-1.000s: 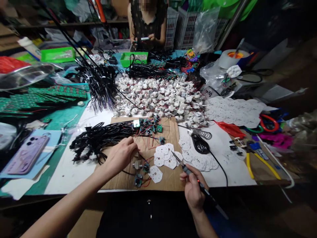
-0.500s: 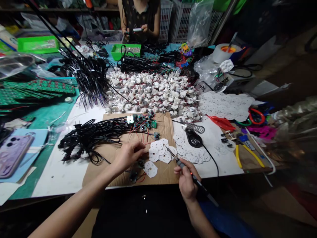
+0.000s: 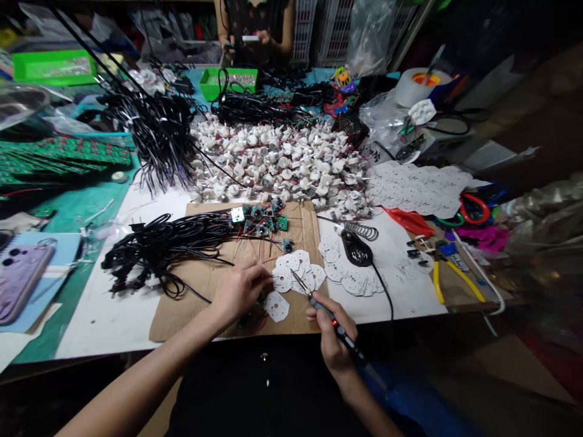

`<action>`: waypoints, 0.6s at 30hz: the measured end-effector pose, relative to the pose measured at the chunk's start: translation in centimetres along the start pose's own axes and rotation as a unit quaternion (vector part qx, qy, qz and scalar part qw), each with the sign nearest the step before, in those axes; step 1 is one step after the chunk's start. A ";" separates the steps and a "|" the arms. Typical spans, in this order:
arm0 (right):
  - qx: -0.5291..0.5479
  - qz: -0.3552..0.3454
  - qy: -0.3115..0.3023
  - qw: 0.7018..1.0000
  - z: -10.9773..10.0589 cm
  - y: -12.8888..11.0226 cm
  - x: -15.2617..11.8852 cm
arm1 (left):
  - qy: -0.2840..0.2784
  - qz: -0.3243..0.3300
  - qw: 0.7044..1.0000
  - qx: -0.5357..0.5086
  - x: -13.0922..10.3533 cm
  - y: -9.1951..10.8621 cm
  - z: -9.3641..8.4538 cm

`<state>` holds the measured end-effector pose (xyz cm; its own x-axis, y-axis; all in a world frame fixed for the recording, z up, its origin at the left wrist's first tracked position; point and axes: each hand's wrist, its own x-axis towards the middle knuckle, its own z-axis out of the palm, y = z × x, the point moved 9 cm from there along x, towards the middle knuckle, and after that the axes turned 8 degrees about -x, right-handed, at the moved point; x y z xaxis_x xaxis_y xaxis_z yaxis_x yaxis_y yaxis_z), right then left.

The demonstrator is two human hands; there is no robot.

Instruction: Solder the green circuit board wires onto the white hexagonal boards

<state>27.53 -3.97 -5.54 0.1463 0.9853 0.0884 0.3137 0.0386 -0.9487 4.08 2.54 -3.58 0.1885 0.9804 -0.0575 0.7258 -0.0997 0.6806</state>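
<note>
My right hand (image 3: 333, 331) is closed around a soldering iron (image 3: 324, 313) with a small red light. Its tip lies over the white hexagonal boards (image 3: 283, 274), which rest overlapping on a cardboard sheet (image 3: 209, 321). At the left edge of those boards is my left hand (image 3: 242, 288), its fingers pinched together; what they hold is too small to make out. One separate white board (image 3: 276, 306) lies just below its fingertips. Black cables (image 3: 168, 246) with small green circuit boards (image 3: 262, 221) attached lie beyond my left hand.
Behind the cardboard is a large heap of white parts (image 3: 277, 161). A black holder with a coil (image 3: 356, 249) and yellow-handled pliers (image 3: 460, 280) lie right. A phone (image 3: 27, 276) is at left. Across the table a person (image 3: 257, 36) holds a white object.
My right hand has moved left with the soldering iron, bringing its tip further over the white boards. My left hand has shifted slightly right, fingers still pinched. The camera view has shifted a little.
</note>
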 end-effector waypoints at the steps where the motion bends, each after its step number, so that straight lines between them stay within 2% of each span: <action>1: -0.003 -0.007 -0.007 1.000 0.2 -0.4 0.0 | 0.003 0.009 1.000 0.017 -0.2 0.1 0.0; 10: -0.021 -0.007 -0.039 0.999 1.8 -1.3 0.1 | -0.002 0.046 0.993 0.111 -0.3 1.2 0.4; 13: -0.027 -0.023 -0.045 0.998 2.1 -1.4 0.0 | 0.009 0.091 0.986 0.140 -0.5 1.9 0.3; 18: -0.047 -0.047 -0.049 0.997 2.4 -1.5 0.0 | 0.067 0.181 0.961 0.198 -1.6 3.9 -1.1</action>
<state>24.84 -3.65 -4.87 0.0217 0.9898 0.1410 0.4089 0.1199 -0.9047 5.88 0.80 -0.05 0.4075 0.8801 0.2438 0.8290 -0.4685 0.3054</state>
